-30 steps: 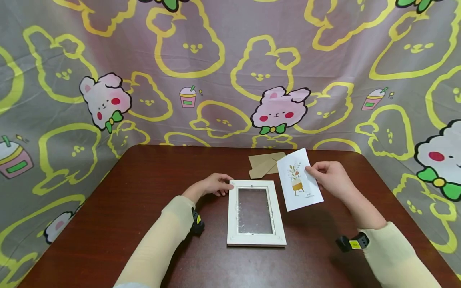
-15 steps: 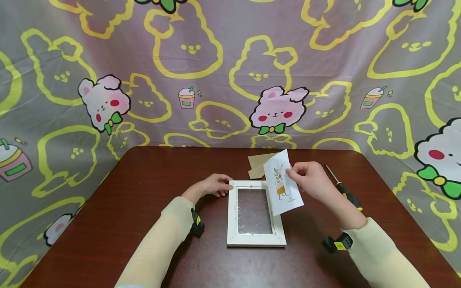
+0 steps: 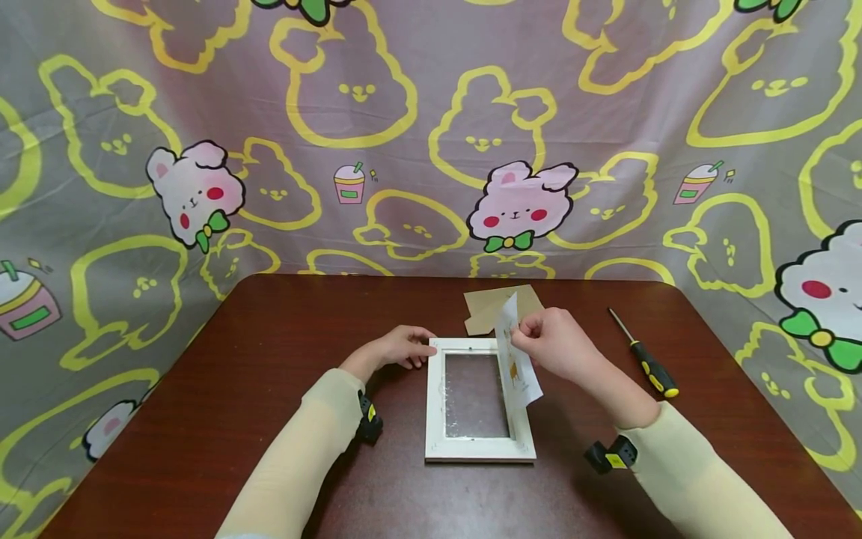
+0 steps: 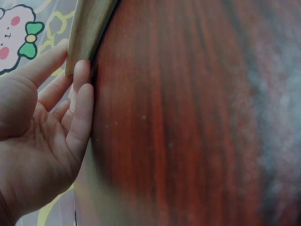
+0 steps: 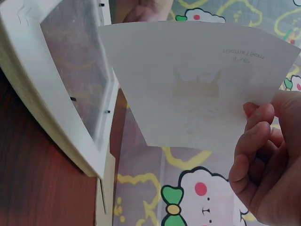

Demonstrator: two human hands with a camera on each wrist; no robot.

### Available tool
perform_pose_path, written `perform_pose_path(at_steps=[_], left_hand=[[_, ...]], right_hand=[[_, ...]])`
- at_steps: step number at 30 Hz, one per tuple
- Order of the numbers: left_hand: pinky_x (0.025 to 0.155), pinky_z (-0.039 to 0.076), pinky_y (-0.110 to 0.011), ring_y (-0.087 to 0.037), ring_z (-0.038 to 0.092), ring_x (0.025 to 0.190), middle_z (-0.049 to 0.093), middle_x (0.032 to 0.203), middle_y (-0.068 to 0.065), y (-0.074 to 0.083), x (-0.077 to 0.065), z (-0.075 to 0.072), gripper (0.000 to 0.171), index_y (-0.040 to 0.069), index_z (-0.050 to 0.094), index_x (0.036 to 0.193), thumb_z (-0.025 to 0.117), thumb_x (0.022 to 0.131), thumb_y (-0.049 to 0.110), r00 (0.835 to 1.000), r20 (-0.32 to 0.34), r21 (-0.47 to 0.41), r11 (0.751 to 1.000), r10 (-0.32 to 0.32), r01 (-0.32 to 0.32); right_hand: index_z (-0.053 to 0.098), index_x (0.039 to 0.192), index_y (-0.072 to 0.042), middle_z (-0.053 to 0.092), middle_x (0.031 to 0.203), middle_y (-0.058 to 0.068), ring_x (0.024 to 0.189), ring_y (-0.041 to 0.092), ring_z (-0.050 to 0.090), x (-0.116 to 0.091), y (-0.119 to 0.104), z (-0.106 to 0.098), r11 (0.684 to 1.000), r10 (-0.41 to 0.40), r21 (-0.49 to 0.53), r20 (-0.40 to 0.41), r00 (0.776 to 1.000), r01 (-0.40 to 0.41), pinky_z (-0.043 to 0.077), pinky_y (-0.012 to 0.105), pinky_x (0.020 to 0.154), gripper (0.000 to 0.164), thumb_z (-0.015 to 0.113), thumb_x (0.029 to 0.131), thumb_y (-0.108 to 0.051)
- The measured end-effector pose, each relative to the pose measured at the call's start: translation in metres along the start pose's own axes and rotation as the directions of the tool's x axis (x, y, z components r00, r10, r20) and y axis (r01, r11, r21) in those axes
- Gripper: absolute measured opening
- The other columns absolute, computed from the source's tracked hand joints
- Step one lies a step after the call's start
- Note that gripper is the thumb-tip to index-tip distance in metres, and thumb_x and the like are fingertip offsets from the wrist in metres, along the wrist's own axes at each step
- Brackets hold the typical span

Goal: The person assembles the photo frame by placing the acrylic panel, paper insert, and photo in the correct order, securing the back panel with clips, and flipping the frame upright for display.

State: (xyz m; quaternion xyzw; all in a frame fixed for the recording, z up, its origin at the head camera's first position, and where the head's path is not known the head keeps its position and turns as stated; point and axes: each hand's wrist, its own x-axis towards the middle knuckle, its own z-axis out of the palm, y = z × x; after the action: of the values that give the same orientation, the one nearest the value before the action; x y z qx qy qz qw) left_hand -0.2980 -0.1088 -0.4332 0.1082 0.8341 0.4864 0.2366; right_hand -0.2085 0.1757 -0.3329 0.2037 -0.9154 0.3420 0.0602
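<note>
A white picture frame lies flat on the table, its clear pane showing in the opening. My left hand holds the frame's far left corner; in the left wrist view the thumb and fingers meet its wooden edge. My right hand pinches a printed card by its right edge. The card stands steeply tilted above the frame's right side. From the right wrist view the card's pale back shows, with the plant-pot drawing faint through it. Whether the card touches the frame cannot be told.
A brown backing board lies behind the frame, partly hidden by the card. To the right is a screwdriver with a black and yellow handle. A patterned cloth hangs around the dark wooden table.
My right hand has brought the card leftward over the frame's right side and turned it nearly edge-on. The screwdriver has come into view. My left hand stays at the frame's corner.
</note>
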Motion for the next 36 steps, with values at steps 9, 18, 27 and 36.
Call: perform_pose_path(at_steps=[9,18,27,36], left_hand=[[0.059,0.049,-0.028,-0.015,0.059,0.066,0.060,0.077,-0.005,0.000,0.001,-0.001,0.030,0.005,0.064,0.120,0.067,0.093,0.019,1.000,-0.001,0.003,1.000,0.002,-0.002],[0.060,0.049,-0.028,-0.016,0.058,0.067,0.060,0.078,-0.005,-0.002,0.003,-0.001,0.031,0.006,0.063,0.121,0.067,0.093,0.019,1.000,0.003,0.000,1.000,0.000,0.000],[0.059,0.050,-0.029,-0.016,0.058,0.066,0.059,0.077,-0.005,-0.002,0.000,0.000,0.031,0.005,0.063,0.120,0.067,0.093,0.019,1.000,0.005,-0.009,1.000,0.007,-0.007],[0.060,0.050,-0.029,-0.016,0.058,0.067,0.060,0.079,-0.005,0.000,-0.001,0.000,0.031,0.006,0.064,0.120,0.067,0.093,0.020,1.000,0.002,-0.005,1.000,0.009,-0.009]], right_hand=[[0.043,0.050,-0.015,0.030,0.046,-0.012,0.046,0.007,0.030,0.002,-0.002,0.013,0.997,-0.052,-0.058,0.033,0.998,0.054,0.023,0.025,0.047,0.042,0.061,0.087,-0.008],[0.045,0.051,-0.015,0.032,0.046,-0.011,0.045,0.007,0.032,0.004,-0.003,0.020,0.992,-0.023,-0.121,0.070,0.997,0.031,0.023,0.026,0.047,0.037,0.061,0.084,-0.007],[0.043,0.050,-0.017,0.034,0.043,-0.011,0.041,0.008,0.037,0.007,-0.006,0.029,0.983,0.034,-0.185,0.134,0.990,-0.008,0.021,0.026,0.045,0.039,0.064,0.082,-0.013],[0.040,0.048,-0.018,0.034,0.040,-0.013,0.040,0.007,0.038,0.015,-0.013,0.039,0.971,0.042,-0.239,0.157,0.987,-0.003,0.021,0.026,0.045,0.037,0.062,0.077,-0.014]])
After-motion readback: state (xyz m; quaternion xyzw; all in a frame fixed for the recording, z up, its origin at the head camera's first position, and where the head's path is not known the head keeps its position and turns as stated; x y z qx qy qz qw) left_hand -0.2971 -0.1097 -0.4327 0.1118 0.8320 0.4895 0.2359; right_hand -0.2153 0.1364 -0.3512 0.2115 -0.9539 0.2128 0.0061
